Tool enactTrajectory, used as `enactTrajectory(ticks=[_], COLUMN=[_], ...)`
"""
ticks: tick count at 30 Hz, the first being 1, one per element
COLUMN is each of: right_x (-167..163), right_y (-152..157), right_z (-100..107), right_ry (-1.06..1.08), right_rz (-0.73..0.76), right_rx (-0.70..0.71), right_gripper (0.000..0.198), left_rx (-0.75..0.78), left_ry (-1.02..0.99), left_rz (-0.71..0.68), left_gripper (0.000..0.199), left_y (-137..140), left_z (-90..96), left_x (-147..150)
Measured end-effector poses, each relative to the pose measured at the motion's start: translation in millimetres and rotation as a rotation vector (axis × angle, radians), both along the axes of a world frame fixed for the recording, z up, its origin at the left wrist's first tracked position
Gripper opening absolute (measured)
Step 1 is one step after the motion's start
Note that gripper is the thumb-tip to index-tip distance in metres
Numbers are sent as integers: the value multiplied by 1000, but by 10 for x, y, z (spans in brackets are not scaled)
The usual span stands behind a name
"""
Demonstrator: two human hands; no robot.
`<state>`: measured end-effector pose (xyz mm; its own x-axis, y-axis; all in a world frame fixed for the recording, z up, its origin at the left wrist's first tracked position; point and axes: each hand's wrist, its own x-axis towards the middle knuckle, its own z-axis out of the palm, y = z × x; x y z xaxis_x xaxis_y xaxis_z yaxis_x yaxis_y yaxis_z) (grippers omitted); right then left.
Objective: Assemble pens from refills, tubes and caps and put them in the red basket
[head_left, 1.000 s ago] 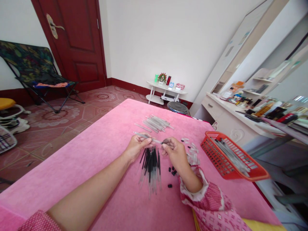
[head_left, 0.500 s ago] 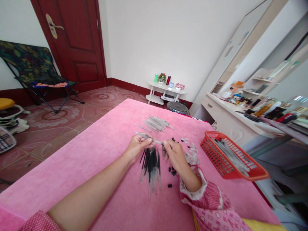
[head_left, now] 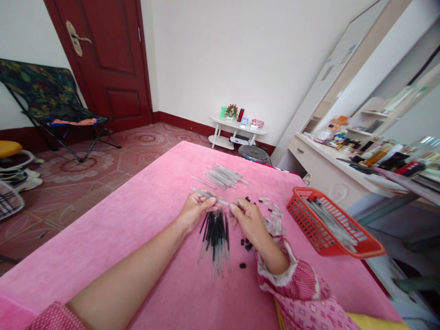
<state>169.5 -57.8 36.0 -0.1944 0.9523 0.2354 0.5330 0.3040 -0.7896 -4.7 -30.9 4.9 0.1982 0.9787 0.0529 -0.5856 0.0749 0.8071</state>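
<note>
My left hand (head_left: 196,210) is closed around a slim translucent pen (head_left: 222,201), held slantwise above the table with its tip pointing to the far left. At the pen's near right end, my right hand (head_left: 248,217) pinches with thumb and fingers; any small part between those fingertips is hidden. Just below both hands lies a fanned bunch of black-inked pen refills (head_left: 216,238). Beyond them is a pile of translucent pen barrels (head_left: 225,176). Clear pen caps (head_left: 275,225) and small black pieces (head_left: 242,266) are scattered around my right wrist.
A red plastic basket (head_left: 319,246) holding several pens (head_left: 330,222) stands at the right edge of the pink-covered table (head_left: 137,224). Farther right is a dresser (head_left: 319,167) crowded with bottles. A folding chair (head_left: 51,98) stands near the red door (head_left: 117,59).
My right fingers have shifted slightly left and up against the pen's right end. The left hand and the pen have barely moved.
</note>
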Motion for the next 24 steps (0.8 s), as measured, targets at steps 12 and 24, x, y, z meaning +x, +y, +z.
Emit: enactTrajectory(ticks=[12, 24], right_x=[19, 81], right_y=[8, 40], right_z=[5, 79], right_ry=[31, 25], right_rz=[4, 52], right_rx=[-59, -158], right_gripper=[36, 38], left_rx=[33, 53], left_ry=[24, 23], left_rz=[-32, -16], left_gripper=[30, 30], left_y=[-7, 12], left_z=[-4, -40], left_x=[6, -9])
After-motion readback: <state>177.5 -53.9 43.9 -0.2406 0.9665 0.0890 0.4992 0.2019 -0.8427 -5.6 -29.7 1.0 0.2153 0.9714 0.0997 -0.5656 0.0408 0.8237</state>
